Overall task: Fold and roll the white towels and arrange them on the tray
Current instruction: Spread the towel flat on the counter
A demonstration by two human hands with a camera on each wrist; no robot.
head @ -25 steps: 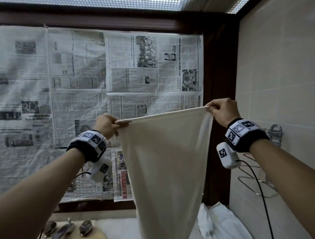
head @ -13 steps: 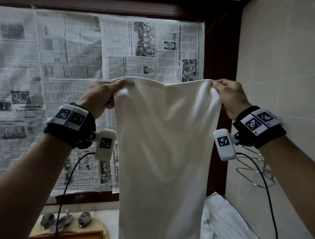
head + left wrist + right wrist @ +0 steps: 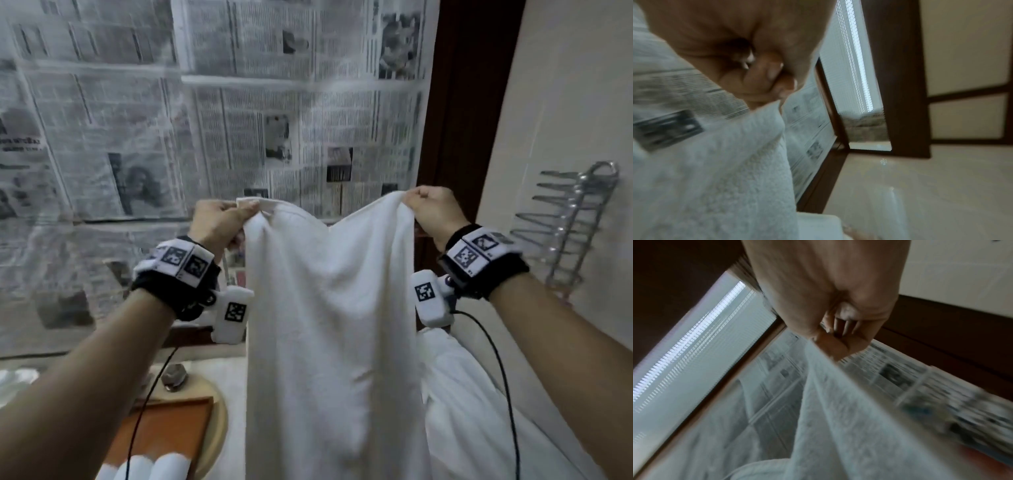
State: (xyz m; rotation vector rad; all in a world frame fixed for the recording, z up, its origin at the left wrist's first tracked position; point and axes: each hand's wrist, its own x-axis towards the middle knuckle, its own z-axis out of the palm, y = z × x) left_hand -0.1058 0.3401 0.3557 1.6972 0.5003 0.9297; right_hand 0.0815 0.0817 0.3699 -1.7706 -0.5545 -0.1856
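Observation:
A white towel point(image 3: 329, 335) hangs lengthwise in front of me, held up by its two top corners. My left hand point(image 3: 222, 219) pinches the left corner and my right hand point(image 3: 428, 209) pinches the right corner; the top edge sags between them. In the left wrist view the curled fingers point(image 3: 764, 76) grip the towel point(image 3: 719, 170); the right wrist view shows the same with its fingers point(image 3: 838, 337) and towel point(image 3: 849, 426). An orange-brown tray point(image 3: 164, 431) lies at the lower left, with rolled white towels point(image 3: 147, 467) at its near end.
More white towels point(image 3: 479, 404) lie heaped at the lower right on the counter. A chrome wire rack point(image 3: 568, 219) is fixed to the tiled right wall. Newspaper point(image 3: 205, 120) covers the window ahead. Metal tap knobs point(image 3: 174, 377) stand behind the tray.
Both hands have come down and closer together with the towel, so its taut top edge now sags. The view has tipped down and shows the tray and the rolled towels.

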